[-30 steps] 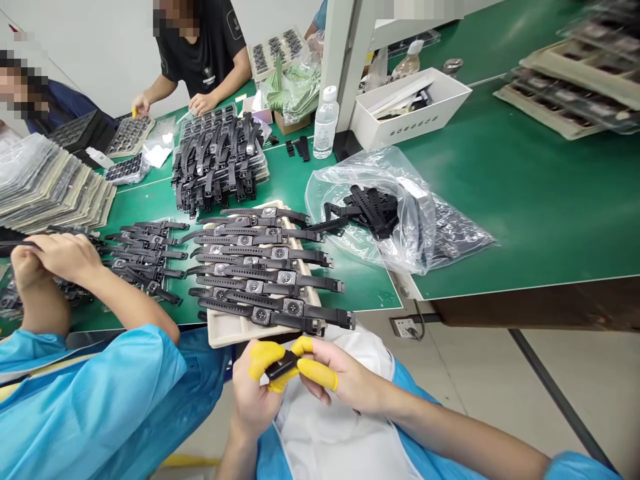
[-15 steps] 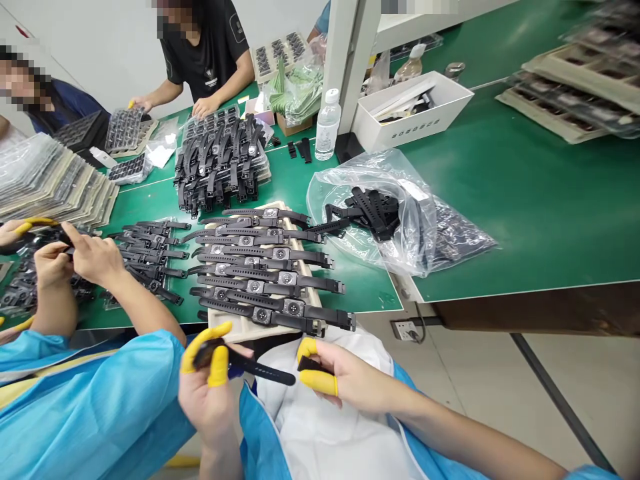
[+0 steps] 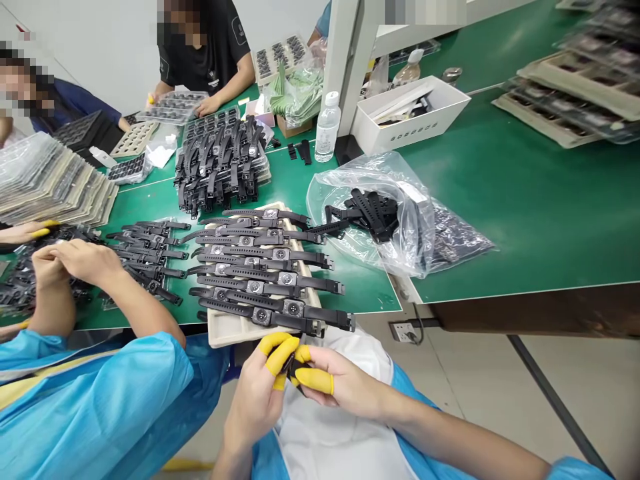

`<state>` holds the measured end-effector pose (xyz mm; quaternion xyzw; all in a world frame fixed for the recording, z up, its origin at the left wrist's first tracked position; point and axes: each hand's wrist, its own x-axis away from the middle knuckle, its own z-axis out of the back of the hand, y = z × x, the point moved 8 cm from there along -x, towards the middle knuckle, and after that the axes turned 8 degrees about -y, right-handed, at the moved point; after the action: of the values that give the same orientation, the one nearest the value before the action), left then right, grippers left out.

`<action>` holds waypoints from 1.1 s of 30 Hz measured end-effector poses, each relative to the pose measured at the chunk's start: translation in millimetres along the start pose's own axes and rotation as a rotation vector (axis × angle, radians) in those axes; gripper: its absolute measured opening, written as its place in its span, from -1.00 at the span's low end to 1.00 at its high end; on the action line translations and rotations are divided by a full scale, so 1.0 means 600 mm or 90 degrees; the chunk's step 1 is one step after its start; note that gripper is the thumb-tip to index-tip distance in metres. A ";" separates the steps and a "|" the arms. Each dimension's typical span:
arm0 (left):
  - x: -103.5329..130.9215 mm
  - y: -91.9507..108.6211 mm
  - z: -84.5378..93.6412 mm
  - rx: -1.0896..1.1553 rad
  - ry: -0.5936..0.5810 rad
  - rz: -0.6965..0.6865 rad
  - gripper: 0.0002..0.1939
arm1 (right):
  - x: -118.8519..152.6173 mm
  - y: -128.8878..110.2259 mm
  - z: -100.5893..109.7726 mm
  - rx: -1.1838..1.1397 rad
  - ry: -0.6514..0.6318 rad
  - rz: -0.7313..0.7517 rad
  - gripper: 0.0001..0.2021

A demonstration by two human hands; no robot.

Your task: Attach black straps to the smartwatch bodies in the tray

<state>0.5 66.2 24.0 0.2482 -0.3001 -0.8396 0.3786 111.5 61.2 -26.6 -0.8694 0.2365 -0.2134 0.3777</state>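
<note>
Left hand [image 3: 257, 387] has rejoined right hand [image 3: 345, 385], both grips clasping a partly finger-hidden watch [image 3: 296, 368] near the loaded tray [image 3: 226, 331].

The camera sits up on the person's head. It looks out to 12 o'clock and tips down, so it sees the tabletop [image 3: 520, 207] from above. The left hand [image 3: 257, 383] and right hand [image 3: 350, 383] are close to it, at 6 o'clock, with the lap [image 3: 340, 433] right under them. A blue sleeve [image 3: 135, 383] is near too, at 8 o'clock. The person in black [image 3: 213, 63] is much farther off, at 11 o'clock. The view is wide, and it takes in the floor [image 3: 475, 373] at 4 o'clock.
</note>
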 end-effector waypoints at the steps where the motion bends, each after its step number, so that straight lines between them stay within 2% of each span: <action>1: -0.001 0.001 0.000 0.003 0.001 0.002 -0.39 | 0.000 -0.002 -0.002 0.011 -0.005 0.006 -0.70; 3: -0.003 0.003 -0.001 0.004 -0.002 0.002 -0.39 | -0.001 -0.002 -0.007 0.019 -0.020 -0.002 -0.69; 6: -0.004 0.005 -0.002 -0.004 0.004 -0.006 -0.40 | -0.003 0.003 -0.003 -0.026 0.003 -0.006 -0.68; 13: 0.003 0.002 0.003 0.001 0.081 0.012 -0.42 | -0.002 0.005 0.014 -0.098 0.061 0.046 -0.59; 18: 0.000 0.007 -0.007 -0.017 0.022 -0.004 -0.36 | -0.001 0.015 -0.001 -0.052 -0.006 -0.023 -0.62; 26: 0.007 0.001 -0.014 -0.032 0.058 0.021 -0.40 | -0.005 0.018 0.008 -0.101 0.066 0.033 -0.54; 31: -0.002 0.013 -0.013 0.036 -0.023 0.009 -0.41 | -0.006 0.025 0.009 -0.150 0.087 0.030 -0.51; 33: -0.003 0.017 -0.007 0.018 -0.035 0.008 -0.39 | -0.006 0.024 0.008 -0.140 0.088 0.014 -0.52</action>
<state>9.3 60.7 28.3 0.2288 -0.3236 -0.8394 0.3719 107.6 57.1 -41.2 -0.8859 0.2939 -0.2417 0.2654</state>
